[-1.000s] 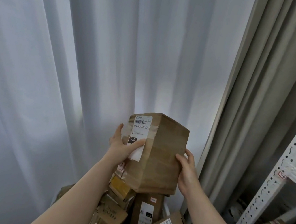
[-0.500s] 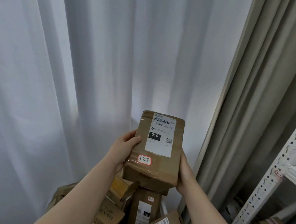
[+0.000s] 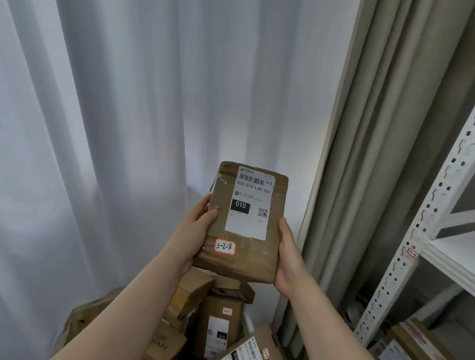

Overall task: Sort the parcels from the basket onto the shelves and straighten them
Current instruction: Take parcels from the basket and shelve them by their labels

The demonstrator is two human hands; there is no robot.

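Observation:
A brown cardboard parcel (image 3: 252, 259) with a white shipping label and a small red-edged sticker reading 3-28 is held up in front of me, label facing me. My left hand (image 3: 191, 234) grips its left edge, thumb over the front. My right hand (image 3: 289, 255) grips its right edge. Below, a heap of several brown parcels (image 3: 216, 331) fills the basket, whose rim is mostly hidden. A white metal shelf unit (image 3: 470, 261) stands at the right.
White sheer curtain (image 3: 118, 100) hangs behind; a grey-green drape (image 3: 375, 138) hangs beside the shelf post (image 3: 429, 208). A lower shelf at the bottom right carries a brown parcel (image 3: 416, 357). The shelf board above it is bare where visible.
The parcel has been turned from its corner toward me to its label side facing me. The view has shifted right, showing more of the shelf.

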